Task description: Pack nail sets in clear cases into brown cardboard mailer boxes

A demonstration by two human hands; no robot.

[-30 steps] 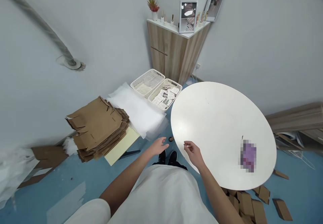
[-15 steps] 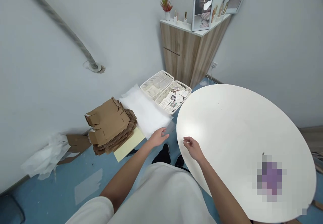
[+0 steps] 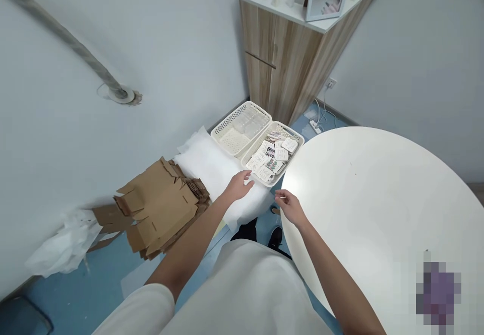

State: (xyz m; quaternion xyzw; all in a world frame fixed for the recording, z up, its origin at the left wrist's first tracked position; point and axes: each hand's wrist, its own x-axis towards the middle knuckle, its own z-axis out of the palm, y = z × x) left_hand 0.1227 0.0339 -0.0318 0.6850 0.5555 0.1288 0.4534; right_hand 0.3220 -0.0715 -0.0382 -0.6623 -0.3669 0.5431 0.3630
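White plastic basket (image 3: 289, 163) of printed cards (image 3: 282, 154) sits beside the round worktop (image 3: 370, 189); the person has moved closer, bringing it nearer. The left hand (image 3: 238, 186), empty, its fingers apart, hovers over white sheets (image 3: 204, 161) just by the basket. The right hand (image 3: 291, 208), also seemingly empty, curls loosely at the worktop's edge, thumb slightly apart. Bold black lettering marks one card, too blurred to read surely; no brand is legible.
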